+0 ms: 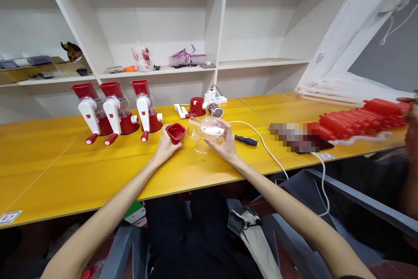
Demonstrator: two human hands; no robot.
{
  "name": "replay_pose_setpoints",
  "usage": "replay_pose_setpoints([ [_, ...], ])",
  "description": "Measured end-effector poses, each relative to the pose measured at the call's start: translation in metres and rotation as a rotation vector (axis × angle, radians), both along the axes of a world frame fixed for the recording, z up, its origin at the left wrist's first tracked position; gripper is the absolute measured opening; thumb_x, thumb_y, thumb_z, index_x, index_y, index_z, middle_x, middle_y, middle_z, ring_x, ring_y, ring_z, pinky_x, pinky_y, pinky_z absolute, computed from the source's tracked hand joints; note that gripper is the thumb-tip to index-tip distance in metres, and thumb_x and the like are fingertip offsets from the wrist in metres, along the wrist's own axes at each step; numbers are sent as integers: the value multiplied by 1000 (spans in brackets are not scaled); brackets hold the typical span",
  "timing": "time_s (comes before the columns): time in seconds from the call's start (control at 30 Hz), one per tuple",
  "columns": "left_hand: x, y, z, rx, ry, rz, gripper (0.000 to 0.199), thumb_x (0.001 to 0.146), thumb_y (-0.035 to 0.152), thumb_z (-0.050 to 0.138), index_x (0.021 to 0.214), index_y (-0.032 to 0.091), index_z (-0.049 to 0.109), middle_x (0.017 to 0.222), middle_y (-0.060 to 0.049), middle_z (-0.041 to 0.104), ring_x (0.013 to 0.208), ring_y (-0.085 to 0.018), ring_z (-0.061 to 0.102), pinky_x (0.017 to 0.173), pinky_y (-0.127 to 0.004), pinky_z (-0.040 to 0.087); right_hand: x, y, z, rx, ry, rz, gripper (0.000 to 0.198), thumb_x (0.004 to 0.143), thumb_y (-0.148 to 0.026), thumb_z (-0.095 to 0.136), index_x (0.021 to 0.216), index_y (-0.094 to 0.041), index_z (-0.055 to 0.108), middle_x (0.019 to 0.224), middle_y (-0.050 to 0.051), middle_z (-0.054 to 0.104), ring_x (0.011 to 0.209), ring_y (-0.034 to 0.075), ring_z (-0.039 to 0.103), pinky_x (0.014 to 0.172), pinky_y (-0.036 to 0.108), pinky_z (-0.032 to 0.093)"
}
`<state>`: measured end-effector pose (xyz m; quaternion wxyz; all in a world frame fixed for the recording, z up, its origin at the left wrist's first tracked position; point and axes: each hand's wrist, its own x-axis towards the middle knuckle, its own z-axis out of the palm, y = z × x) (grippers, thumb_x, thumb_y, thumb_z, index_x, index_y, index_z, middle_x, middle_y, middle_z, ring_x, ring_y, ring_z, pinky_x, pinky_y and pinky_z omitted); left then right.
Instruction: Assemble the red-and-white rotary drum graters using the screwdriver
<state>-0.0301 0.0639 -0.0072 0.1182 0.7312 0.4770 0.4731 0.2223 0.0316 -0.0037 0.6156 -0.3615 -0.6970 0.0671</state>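
My left hand point(166, 146) is closed around a red square hopper point(176, 132), its opening tilted toward me. Just to the right, my right hand point(226, 144) grips a clear plastic grater housing point(203, 130) by its round end. The housing's side tube points left at the hopper, with a small gap between the two. Behind them on the table are a red suction base point(197, 106), a white crank handle point(180, 111) with a red grip, and a metal grater drum point(214, 110).
Three assembled rotary graters point(148, 111) stand at the left. A screwdriver point(246, 140) lies right of my right hand, beside a white cable point(261, 139). Red ribbed plastic pieces point(355, 119) are piled at the right, near another person's hand point(412, 109). A power strip point(216, 99) sits behind.
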Motion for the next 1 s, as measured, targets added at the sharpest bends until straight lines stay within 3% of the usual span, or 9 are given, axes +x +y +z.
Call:
replay_pose_setpoints([
  [0.23, -1, -9, -11, 204, 71, -67, 85, 60, 17, 83, 130, 21, 34, 129, -13, 55, 119, -29, 63, 101, -45, 54, 4, 7, -3, 27, 98, -75, 76, 74, -58, 76, 131, -27, 35, 130, 11, 56, 120, 26, 61, 104, 47, 53],
  [0.47, 6, -16, -6, 550, 128, -259, 79, 76, 31, 81, 136, 24, 30, 129, -14, 58, 122, -26, 63, 101, -44, 55, 4, 7, -3, -11, 141, -61, 76, 75, -55, 78, 130, -25, 34, 126, 13, 59, 119, 26, 63, 105, 47, 53],
  [0.8, 6, -17, -1, 713, 218, -320, 85, 78, 33, 81, 144, 23, 29, 128, -17, 59, 122, -28, 62, 99, -48, 56, 2, 8, -5, -61, 162, -16, 77, 76, -55, 76, 131, -25, 32, 122, 13, 59, 119, 27, 62, 103, 48, 54],
  [1.0, 6, -16, 0, 753, 275, -321, 77, 85, 28, 75, 145, 28, 27, 134, -16, 56, 128, -27, 59, 100, -50, 57, 2, 9, -3, -62, 178, -4, 77, 74, -55, 77, 129, -25, 31, 119, 12, 61, 116, 26, 64, 101, 49, 55],
])
